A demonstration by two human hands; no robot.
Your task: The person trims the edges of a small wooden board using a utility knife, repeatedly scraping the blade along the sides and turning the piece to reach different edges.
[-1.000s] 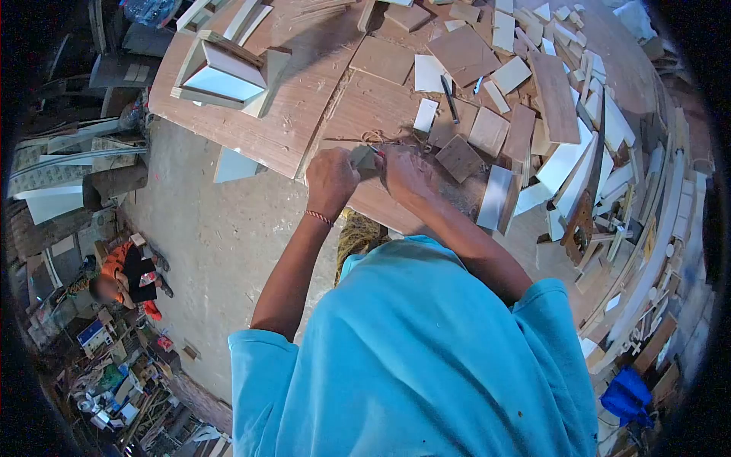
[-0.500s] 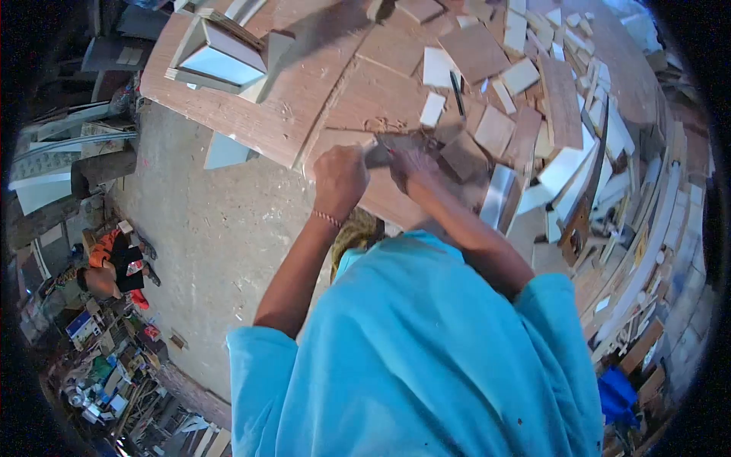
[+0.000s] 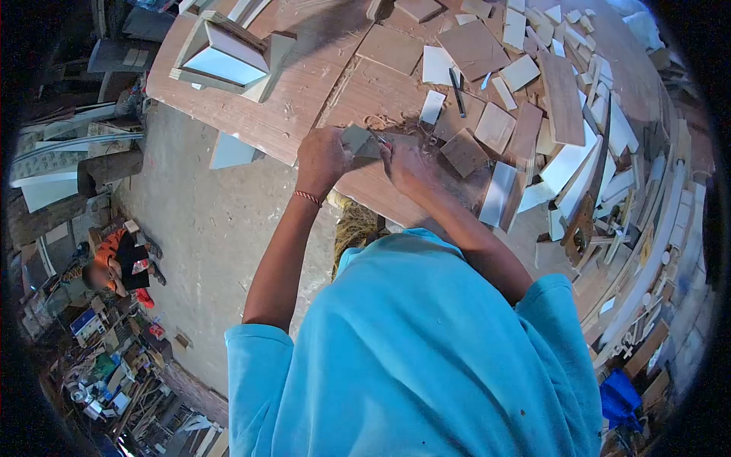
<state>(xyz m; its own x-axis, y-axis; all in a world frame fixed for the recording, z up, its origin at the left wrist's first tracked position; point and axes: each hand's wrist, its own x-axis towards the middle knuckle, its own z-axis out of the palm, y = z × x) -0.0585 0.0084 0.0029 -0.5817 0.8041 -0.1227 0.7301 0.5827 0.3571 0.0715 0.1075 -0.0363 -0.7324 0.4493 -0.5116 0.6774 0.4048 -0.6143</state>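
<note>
My left hand (image 3: 324,158) is closed on the end of a small grey-brown wood block (image 3: 361,142) near the front edge of the workbench (image 3: 251,114). Close beside it, my right hand (image 3: 410,165) is closed around a thin small tool (image 3: 383,141) with a reddish part, its tip at the block. What kind of tool it is cannot be made out, as the fingers cover most of it. Curled wood shavings (image 3: 378,121) lie just beyond the hands. A white-faced piece (image 3: 432,107) and a square brown board (image 3: 464,152) lie nearby.
A black marker-like stick (image 3: 457,93) lies among many wood offcuts (image 3: 562,99) on the right. A handsaw (image 3: 580,225) rests at their edge. A framed wooden box (image 3: 228,57) stands at the back left. Another person (image 3: 122,263) sits on the floor at left.
My left hand has moved left and farther from my body, and the grey-brown block shows more clearly between the hands. My right hand stays close to where it was.
</note>
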